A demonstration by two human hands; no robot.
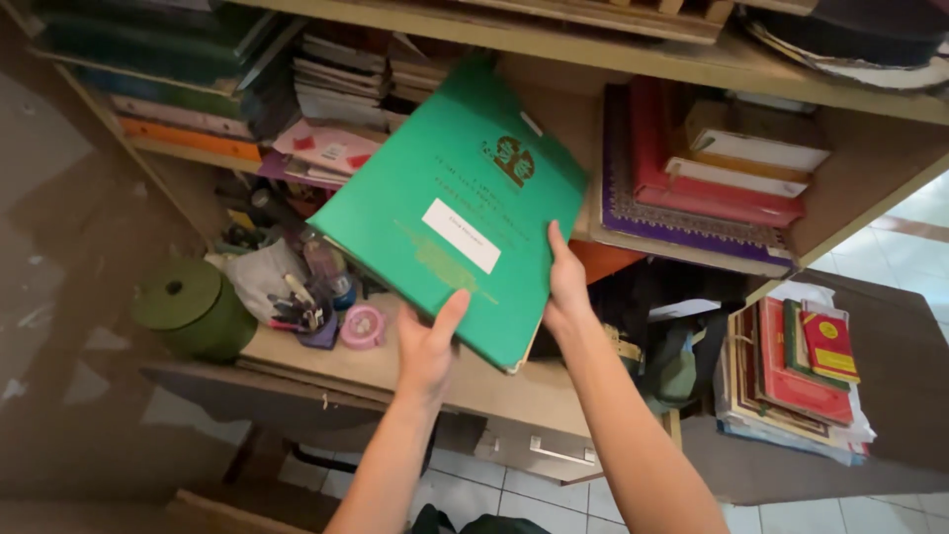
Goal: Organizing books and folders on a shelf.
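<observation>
The green folder (465, 203) is being held tilted in front of the wooden shelf (692, 61), above the desk (395, 371), with its white label facing up. It is being gripped at its lower edge by both hands: the left hand (427, 346) is being pressed under the lower corner with the thumb laid on the cover, and the right hand (565, 287) is being clamped on the lower right edge, thumb on top. Each grip is being kept closed on the folder.

Behind the folder, stacks of books and papers are being carried by the shelf: a purple and red stack (692, 188) at the right, and dark binders with an orange one (188, 138) at the left. A further pile of red and green books (801, 376) is being held by a low surface at the far right. A dark bag (672, 346) is being kept under the shelf. On the desk, at the left, a green round box (193, 307) is being shown beside a holder of pens (301, 307), and just beside that a small pink tape roll (362, 326) is lying.
</observation>
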